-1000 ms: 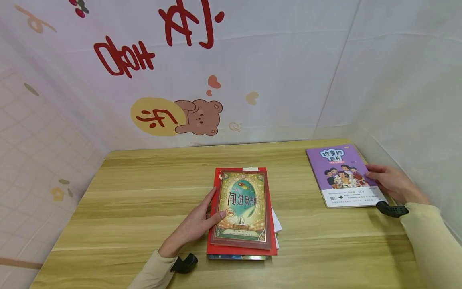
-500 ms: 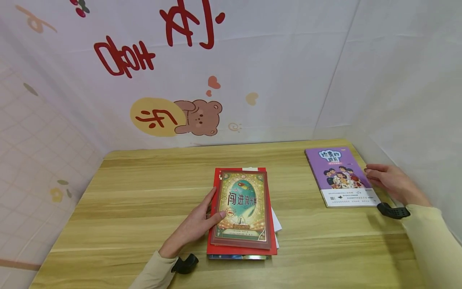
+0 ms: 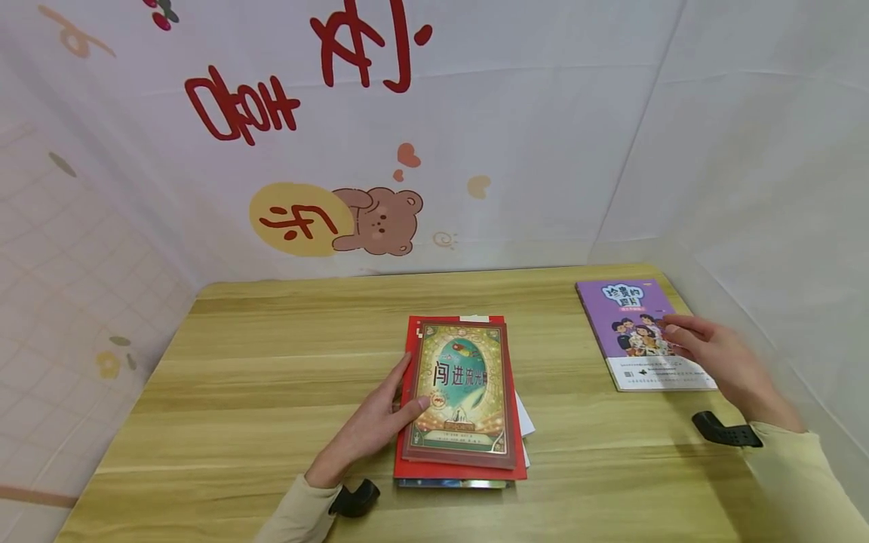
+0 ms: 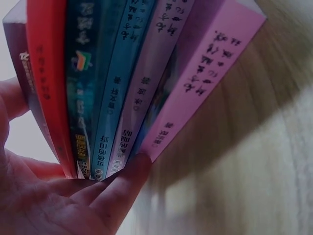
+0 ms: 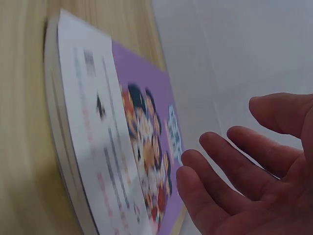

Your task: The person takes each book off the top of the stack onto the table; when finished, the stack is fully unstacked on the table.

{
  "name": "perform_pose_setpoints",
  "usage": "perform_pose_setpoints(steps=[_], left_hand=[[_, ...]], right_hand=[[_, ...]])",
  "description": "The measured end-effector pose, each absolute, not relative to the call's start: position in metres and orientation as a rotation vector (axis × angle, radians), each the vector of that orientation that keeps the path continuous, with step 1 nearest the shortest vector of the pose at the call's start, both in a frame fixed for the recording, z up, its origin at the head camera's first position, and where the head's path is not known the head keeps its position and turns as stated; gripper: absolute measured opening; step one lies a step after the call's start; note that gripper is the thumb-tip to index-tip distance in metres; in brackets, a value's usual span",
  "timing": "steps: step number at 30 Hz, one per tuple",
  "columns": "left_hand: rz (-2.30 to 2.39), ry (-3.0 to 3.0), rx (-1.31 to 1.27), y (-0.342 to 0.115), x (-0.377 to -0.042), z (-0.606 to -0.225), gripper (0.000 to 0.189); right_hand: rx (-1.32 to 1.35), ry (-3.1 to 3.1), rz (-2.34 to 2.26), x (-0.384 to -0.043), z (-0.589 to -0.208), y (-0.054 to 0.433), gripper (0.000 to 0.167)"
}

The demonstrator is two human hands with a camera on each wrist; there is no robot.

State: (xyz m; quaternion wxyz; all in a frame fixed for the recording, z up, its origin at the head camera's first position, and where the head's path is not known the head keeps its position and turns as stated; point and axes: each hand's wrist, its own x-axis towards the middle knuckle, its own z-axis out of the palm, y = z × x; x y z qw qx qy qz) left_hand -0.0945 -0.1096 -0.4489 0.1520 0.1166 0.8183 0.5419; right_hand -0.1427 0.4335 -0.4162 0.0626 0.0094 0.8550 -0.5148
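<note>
A stack of several books lies on the wooden table, topped by a brown-bordered book with a gold and green cover. My left hand holds its left side, thumb on the top cover and fingers along the spines. In the left wrist view, those fingers reach down to the pink bottom book; red, teal and blue spines lie above it. At the right, a purple book with a white band lies flat. My right hand is over its right side, fingers loose and holding nothing; the right wrist view shows them apart from the cover.
White walls hung with printed cloth stand behind the table and at both sides. The right wall rises close beside the purple book. White paper edges poke out from the stack's right side.
My right hand has let go of the purple book's right edge and moved left, over the book. The left hand stays at the stack. The head view has shifted slightly.
</note>
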Motion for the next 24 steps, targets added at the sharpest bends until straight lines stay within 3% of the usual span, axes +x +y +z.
perform_pose_setpoints(steps=[8, 24], left_hand=[[1.564, 2.381, 0.363, -0.110, -0.091, -0.451, 0.079], [1.633, 2.358, 0.380, -0.111, -0.087, -0.453, 0.066]], right_hand=[[-0.143, 2.615, -1.603, -0.128, -0.411, 0.388, 0.049], [-0.331, 2.543, -1.696, -0.113, -0.410, 0.316, 0.049]])
